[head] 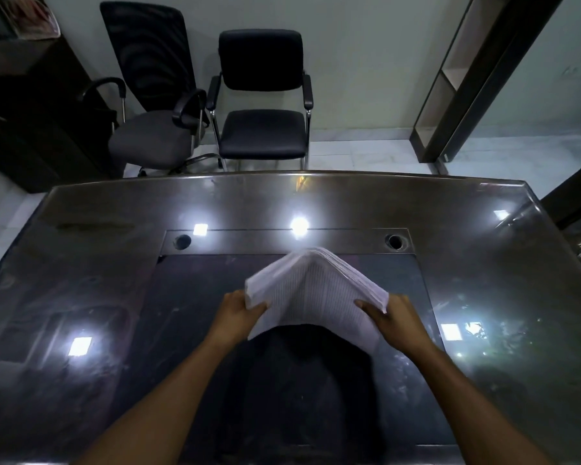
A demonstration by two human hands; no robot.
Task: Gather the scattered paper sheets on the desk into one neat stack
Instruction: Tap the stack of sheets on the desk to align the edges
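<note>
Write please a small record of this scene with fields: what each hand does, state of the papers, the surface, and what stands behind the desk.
left hand: grips the left edge of the papers
right hand: grips the right edge of the papers
papers: one thick bundle, bent upward in the middle like a tent, held above the desk
desk: dark, glossy, reflects ceiling lights; no loose sheets visible on it
behind desk: two chairs against the wall

— Where are the arms?
— Both bare forearms reach forward, converging. The left hand (240, 310) pinches the paper stack (316, 293) at its left edge.
— And the other?
— The right hand (388, 317) grips the opposite edge, thumb on top.
</note>
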